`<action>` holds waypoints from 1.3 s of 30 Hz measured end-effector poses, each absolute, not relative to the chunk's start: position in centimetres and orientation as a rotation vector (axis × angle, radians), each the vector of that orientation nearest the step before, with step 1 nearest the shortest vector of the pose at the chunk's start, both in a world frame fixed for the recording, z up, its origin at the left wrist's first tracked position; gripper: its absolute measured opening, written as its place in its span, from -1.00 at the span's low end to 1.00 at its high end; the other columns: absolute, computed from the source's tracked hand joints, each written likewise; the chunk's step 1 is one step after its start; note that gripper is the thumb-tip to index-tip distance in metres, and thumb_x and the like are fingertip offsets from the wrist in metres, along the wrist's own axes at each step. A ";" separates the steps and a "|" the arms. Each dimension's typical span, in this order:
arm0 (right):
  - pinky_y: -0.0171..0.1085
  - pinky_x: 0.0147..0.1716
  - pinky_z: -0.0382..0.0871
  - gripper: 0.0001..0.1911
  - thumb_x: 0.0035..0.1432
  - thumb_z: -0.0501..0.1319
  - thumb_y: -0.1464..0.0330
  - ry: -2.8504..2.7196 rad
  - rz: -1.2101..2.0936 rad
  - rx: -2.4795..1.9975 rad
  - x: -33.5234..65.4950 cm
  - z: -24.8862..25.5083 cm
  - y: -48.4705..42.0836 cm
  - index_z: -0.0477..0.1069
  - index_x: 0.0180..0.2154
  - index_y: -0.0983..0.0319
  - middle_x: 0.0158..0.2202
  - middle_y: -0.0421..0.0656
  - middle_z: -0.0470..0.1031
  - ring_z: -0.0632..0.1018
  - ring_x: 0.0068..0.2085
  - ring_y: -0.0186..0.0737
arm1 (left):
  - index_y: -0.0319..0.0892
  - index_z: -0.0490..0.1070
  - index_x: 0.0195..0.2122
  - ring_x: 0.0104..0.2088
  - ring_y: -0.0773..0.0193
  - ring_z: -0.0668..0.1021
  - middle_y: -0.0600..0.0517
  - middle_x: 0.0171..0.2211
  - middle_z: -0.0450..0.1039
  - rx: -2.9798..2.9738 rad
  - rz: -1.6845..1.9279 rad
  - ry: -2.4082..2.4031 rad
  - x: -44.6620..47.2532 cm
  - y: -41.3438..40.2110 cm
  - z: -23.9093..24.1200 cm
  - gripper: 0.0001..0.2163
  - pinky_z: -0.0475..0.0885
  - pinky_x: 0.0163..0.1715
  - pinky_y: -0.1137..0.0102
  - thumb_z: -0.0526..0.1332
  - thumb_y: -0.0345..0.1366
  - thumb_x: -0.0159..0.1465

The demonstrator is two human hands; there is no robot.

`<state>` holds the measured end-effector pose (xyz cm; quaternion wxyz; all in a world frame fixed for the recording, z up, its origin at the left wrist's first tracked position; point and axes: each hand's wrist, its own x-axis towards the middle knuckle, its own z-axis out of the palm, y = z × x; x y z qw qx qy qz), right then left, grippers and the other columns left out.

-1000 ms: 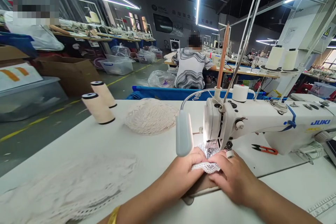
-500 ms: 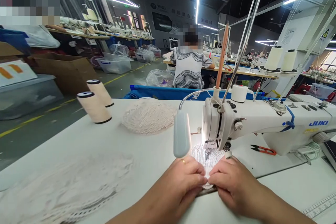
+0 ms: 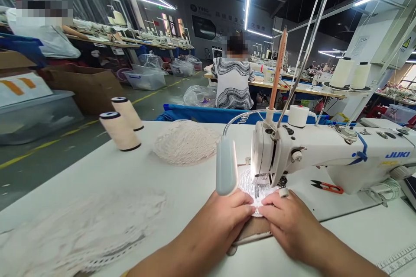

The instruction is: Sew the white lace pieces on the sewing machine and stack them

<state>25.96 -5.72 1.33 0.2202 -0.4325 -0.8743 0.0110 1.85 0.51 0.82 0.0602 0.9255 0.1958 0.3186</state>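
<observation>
A white lace piece (image 3: 245, 179) lies under the needle area of a white sewing machine (image 3: 312, 149), lit by a small lamp (image 3: 226, 166). My left hand (image 3: 229, 214) pinches its near edge from the left. From the other side, my right hand (image 3: 289, 218) grips the same edge, thumb and forefinger together. The fingertips of both hands almost meet just in front of the presser foot, which is partly hidden by glare. A brownish plate (image 3: 255, 230) shows below the lace, between my wrists.
Left of the machine lie a round lace pile (image 3: 186, 143) and a larger lace heap (image 3: 81, 229). Two thread cones (image 3: 120, 132) stand near the table's left edge. Orange-handled thread snips (image 3: 327, 186) rest beneath the machine arm. Ahead, a co-worker (image 3: 234, 82) sits facing away.
Both hands have pushed the lace slightly forward under the machine, so more of the brownish plate shows in front. The whole view has shifted a little.
</observation>
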 end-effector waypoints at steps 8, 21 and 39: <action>-0.14 -0.17 0.34 -0.67 0.17 0.21 0.65 -2.409 0.027 -1.189 26.1 1.4 -5.7 0.47 -0.13 0.17 -0.06 -0.12 0.64 0.53 -0.15 -0.04 | -0.13 0.57 -0.09 -0.17 0.07 0.63 -0.02 -0.13 0.70 2.868 0.995 0.536 1.9 0.2 -0.1 -0.68 0.38 -0.21 0.17 0.12 -0.60 0.31; -0.12 -0.18 0.43 -0.64 0.22 0.18 0.64 -2.329 -0.051 -1.211 25.8 0.8 -5.0 0.52 -0.04 0.19 0.01 -0.08 0.64 0.52 -0.14 -0.02 | -0.13 0.53 -0.21 -0.27 0.08 0.69 0.00 -0.18 0.71 2.907 0.989 0.574 2.3 0.9 1.6 -0.75 0.44 -0.29 0.22 0.18 -0.60 0.25; -0.09 -0.05 0.57 -0.61 0.36 0.16 0.52 -2.233 -0.064 -1.303 25.6 1.6 -4.7 0.56 0.14 0.23 0.08 0.00 0.67 0.60 -0.02 0.03 | -0.08 0.57 0.04 -0.01 -0.05 0.63 -0.13 0.06 0.63 2.809 0.952 0.891 1.5 2.2 -0.3 -0.75 0.57 -0.02 0.11 0.12 -0.38 0.48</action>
